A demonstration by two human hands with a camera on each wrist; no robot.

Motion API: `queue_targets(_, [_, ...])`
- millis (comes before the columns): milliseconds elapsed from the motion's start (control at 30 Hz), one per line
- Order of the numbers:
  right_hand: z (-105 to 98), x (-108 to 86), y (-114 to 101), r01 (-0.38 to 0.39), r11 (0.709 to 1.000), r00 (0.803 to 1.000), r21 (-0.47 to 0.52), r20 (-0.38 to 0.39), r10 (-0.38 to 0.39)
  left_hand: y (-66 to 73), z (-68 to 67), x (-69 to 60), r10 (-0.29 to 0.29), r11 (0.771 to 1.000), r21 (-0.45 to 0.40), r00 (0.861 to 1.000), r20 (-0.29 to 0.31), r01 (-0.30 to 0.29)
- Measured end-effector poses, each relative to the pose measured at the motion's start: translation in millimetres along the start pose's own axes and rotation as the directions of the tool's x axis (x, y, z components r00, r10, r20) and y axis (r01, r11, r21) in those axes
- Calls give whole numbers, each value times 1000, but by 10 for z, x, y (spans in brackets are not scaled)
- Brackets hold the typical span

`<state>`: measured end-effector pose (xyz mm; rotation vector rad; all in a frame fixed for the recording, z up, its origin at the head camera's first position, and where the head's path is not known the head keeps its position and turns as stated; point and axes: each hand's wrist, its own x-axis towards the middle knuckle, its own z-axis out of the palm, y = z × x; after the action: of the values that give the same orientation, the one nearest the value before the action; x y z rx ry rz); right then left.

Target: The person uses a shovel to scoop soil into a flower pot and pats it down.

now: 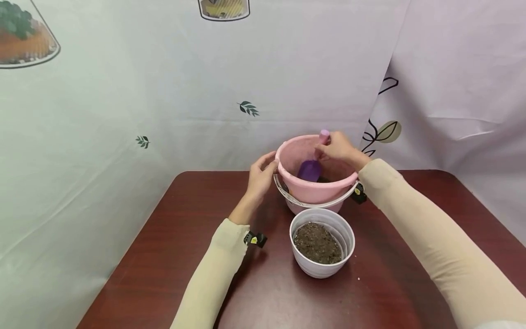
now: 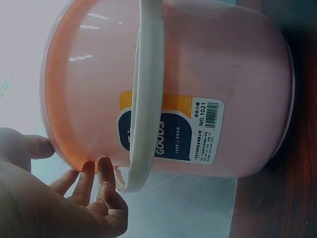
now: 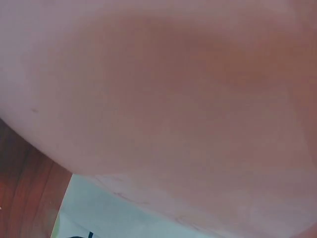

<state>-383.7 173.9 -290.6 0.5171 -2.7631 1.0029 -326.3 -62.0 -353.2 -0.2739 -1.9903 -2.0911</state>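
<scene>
A pink bucket [image 1: 314, 194] stands toward the back of the table, its white handle [image 2: 148, 94] hanging down across the outer wall. At the rim's left side, my left hand [image 1: 261, 177] grips the edge between thumb and fingers; the left wrist view shows the fingertips [image 2: 89, 171] against the outside. My right hand [image 1: 338, 148] holds a small trowel by its pink handle [image 1: 324, 136], the purple blade [image 1: 310, 170] pointing down inside the bucket. Some dark soil [image 1: 323, 179] shows at the bottom. Bucket wall [image 3: 163, 114] fills most of the right wrist view, which hides the right hand.
In front of the bucket stands a white pot [image 1: 320, 269] with dark soil [image 1: 317, 243] in it. A few white specks lie right of the pot on the reddish-brown table [image 1: 197, 219]. A printed pale curtain [image 1: 197, 91] hangs behind.
</scene>
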Motion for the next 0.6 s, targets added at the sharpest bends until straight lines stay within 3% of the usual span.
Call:
queue_targets(200, [26, -1, -4, -48, 991, 988, 127, 152, 29, 7, -12, -5, -2, 1000, 5, 1000, 6, 2])
queue_targets(300, [22, 2, -2, -15, 996, 985, 93, 175, -2, 11, -16, -8, 1, 1000, 10, 1000, 8, -1])
queue_targets(467, [24, 10, 7, 49, 992, 940, 119, 330, -86, 0, -26, -6, -1, 1000, 23, 1000, 10, 1])
queue_targets(533, [22, 5, 3, 30, 985, 923, 170, 374, -93, -5, -26, -4, -2, 1000, 23, 1000, 11, 2])
queue_targets(600, [16, 0, -1, -3, 977, 922, 215, 380, -81, -7, -24, 0, 0, 1000, 17, 1000, 15, 0])
